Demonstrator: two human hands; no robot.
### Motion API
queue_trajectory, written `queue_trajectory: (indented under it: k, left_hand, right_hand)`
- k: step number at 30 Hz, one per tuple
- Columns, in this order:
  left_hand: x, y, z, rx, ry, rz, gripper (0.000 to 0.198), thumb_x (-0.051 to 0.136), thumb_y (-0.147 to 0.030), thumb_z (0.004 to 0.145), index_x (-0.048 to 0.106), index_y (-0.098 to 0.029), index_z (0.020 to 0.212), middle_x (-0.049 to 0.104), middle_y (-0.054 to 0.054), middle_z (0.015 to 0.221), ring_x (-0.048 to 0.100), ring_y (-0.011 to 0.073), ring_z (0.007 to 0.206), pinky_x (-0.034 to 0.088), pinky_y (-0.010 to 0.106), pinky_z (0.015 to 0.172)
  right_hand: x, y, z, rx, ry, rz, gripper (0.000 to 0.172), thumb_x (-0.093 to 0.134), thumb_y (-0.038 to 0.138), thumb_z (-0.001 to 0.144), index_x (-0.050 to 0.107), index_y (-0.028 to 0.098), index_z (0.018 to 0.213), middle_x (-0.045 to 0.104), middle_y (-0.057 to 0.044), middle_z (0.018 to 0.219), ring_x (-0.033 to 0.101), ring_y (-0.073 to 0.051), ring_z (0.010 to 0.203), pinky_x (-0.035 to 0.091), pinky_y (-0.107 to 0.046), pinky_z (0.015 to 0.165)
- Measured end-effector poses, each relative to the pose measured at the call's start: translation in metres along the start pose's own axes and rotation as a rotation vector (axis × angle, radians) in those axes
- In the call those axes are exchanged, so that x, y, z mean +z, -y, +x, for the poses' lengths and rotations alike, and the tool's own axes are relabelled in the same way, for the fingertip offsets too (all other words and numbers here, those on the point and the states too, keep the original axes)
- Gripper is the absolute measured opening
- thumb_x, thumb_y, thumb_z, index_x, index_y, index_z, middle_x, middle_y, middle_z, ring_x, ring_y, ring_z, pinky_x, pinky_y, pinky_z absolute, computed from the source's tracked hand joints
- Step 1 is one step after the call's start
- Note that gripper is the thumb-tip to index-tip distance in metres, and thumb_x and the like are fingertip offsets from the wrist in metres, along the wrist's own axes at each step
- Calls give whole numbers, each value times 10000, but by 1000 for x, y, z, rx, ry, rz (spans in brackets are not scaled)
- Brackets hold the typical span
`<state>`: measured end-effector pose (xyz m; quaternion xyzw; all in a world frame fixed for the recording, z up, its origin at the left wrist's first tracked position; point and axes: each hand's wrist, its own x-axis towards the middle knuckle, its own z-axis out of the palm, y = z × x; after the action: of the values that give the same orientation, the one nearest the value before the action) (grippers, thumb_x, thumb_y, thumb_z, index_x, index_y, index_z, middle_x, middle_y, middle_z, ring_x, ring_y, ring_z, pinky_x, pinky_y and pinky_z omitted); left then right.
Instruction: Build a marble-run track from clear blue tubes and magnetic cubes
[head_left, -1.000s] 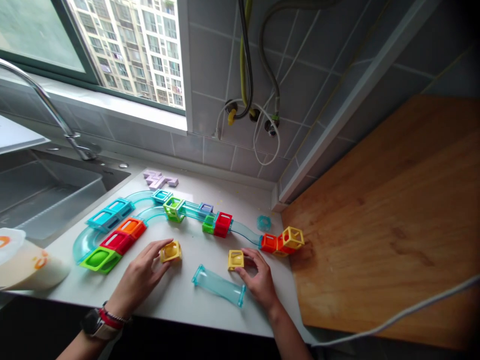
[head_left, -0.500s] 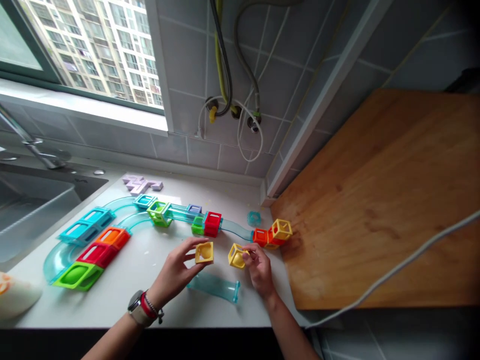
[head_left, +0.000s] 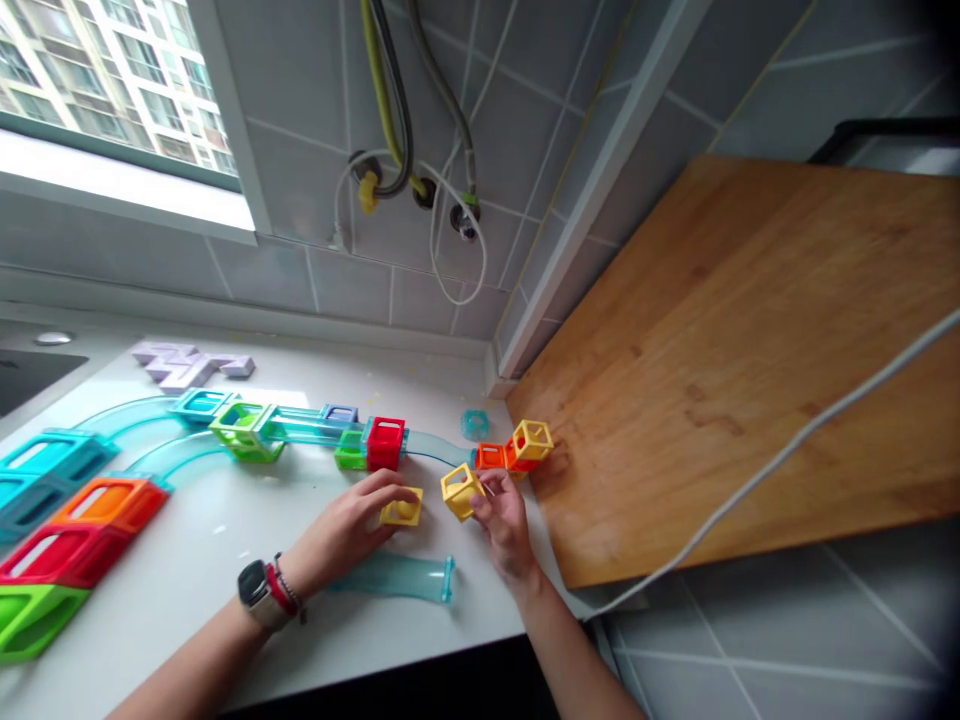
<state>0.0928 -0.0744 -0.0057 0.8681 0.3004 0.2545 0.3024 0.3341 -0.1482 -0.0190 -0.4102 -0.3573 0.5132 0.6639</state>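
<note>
- In the head view, your hands are facing each other above the surface [head_left: 390, 632], each grasping a yellow cube, and a gap is separating the two cubes.
- Your left hand [head_left: 356, 515] is grasping the lower yellow cube [head_left: 403, 508] from its left side; the cube is sitting nearer the front edge, and you cannot tell from here whether it is touching the surface.
- Your right hand [head_left: 506, 525] is pinching the tilted yellow cube [head_left: 459, 492] between thumb and fingers; this cube is leaning, and lying to the right of the lower yellow cube and slightly closer to the back edge.
- The blue track piece [head_left: 397, 577] is lying between both cubes and the front edge, its long axis running roughly along that edge; your left hand is the nearer one and is hiding its left end.
- The red cube [head_left: 386, 443] is standing beyond your left hand, toward the back edge, while the orange cubes [head_left: 491, 456] are standing just beyond your right hand, near the right edge.
- Your left forearm is slanting in from the front left, palm facing down; your right forearm is slanting in across the front right corner, fingers pointing toward the back edge.
</note>
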Motion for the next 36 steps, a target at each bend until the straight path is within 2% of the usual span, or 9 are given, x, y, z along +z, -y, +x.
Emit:
queue_trajectory:
  k: [7, 13, 17, 22, 25, 29, 32, 34, 36]
  left_hand:
    - [-4, 0, -2, -53, 47, 60, 231, 563, -271, 960, 625, -268, 1184, 611, 77, 1257, 652, 234, 1076, 544, 355, 947]
    - [-11, -11, -3, -31, 57, 67, 368, 610, -474, 940, 594, -258, 1237, 618, 88, 1261, 666, 258, 1059, 541, 367, 939]
    - [-12, -14, -3, -55, 62, 53, 380, 576, -513, 960, 589, -247, 1230, 641, 89, 1235, 670, 255, 1054, 541, 376, 936]
    - [-10, -15, 1, -49, 8, 49, 296, 528, -428, 1004, 591, -241, 1225, 671, 81, 1200, 683, 234, 1025, 559, 368, 906]
    - [-10, -26, 11, 56, -36, 131, 401, 587, -296, 977, 531, -266, 1373, 606, 98, 1365, 634, 255, 1173, 533, 406, 1000]
    - [-7, -46, 35, 267, 61, 231, 681, 662, -140, 893, 419, -325, 1502, 528, 81, 1492, 553, 289, 1291, 481, 469, 1075]
    - [-3, -55, 57, 310, 90, 182, 525, 694, -202, 890, 548, -304, 1384, 654, 75, 1295, 642, 265, 1125, 544, 417, 957]
    - [-1, -58, 73, 252, 37, 89, 437, 732, -262, 867, 605, -276, 1285, 677, 71, 1204, 667, 247, 1054, 563, 383, 908]
    - [1, -58, 92, 156, -63, -40, 410, 756, -299, 840, 610, -252, 1220, 673, 70, 1183, 669, 239, 1048, 572, 369, 892]
  right_hand:
    - [4, 1, -1, 93, 41, 24, 332, 783, 384, 844, 628, 252, 1106, 716, -61, 1171, 692, -187, 953, 548, -268, 766]
    - [2, -5, 2, 134, -23, 36, 353, 706, 478, 900, 676, 226, 1146, 735, -65, 1136, 697, -176, 904, 565, -247, 690]
    - [1, -9, 3, 155, -90, 45, 353, 699, 490, 899, 701, 209, 1112, 732, -51, 1038, 683, -157, 786, 568, -239, 606]
    - [3, -8, 6, 229, -125, 56, 368, 720, 516, 861, 702, 176, 1000, 718, -36, 828, 643, -136, 584, 521, -228, 478]
    - [4, -6, 8, 266, -116, 32, 392, 707, 542, 858, 691, 157, 931, 698, -36, 749, 623, -140, 536, 481, -219, 415]
    - [3, -6, 14, 318, -36, -1, 412, 663, 570, 884, 679, 160, 920, 687, -31, 687, 619, -151, 508, 438, -211, 375]
    - [0, -8, 18, 346, 15, 16, 553, 554, 701, 897, 668, 162, 842, 655, -25, 598, 573, -140, 435, 419, -220, 369]
    - [-3, -8, 18, 336, 5, 20, 692, 417, 799, 895, 667, 158, 820, 657, -43, 580, 555, -142, 407, 409, -234, 372]
    - [-6, -5, 14, 254, -60, -53, 717, 367, 795, 913, 683, 152, 881, 666, -48, 591, 528, -136, 390, 372, -234, 366]
